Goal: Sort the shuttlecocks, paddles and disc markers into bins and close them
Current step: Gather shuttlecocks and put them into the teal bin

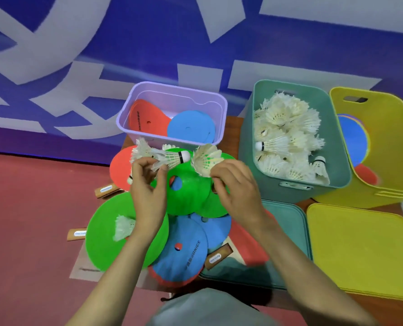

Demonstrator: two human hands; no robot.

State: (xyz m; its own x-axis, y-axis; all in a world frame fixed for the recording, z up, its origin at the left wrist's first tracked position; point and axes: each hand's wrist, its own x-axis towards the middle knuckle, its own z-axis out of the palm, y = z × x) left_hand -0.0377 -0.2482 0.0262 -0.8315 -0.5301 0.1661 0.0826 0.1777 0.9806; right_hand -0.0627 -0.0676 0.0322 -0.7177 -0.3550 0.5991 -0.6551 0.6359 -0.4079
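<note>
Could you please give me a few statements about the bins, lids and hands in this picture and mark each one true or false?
1. The green bin holds shuttlecocks. True.
2. The purple bin is closed with a lid. False: it is open, with a red and a blue disc marker showing inside.
3. Both the left hand and the right hand hold shuttlecocks. True.
4. The yellow lid sits on the yellow bin. False: it lies flat in front of the open bin.
5. The pile under the hands holds only blue discs. False: green disc markers, blue and red ones lie there.
</note>
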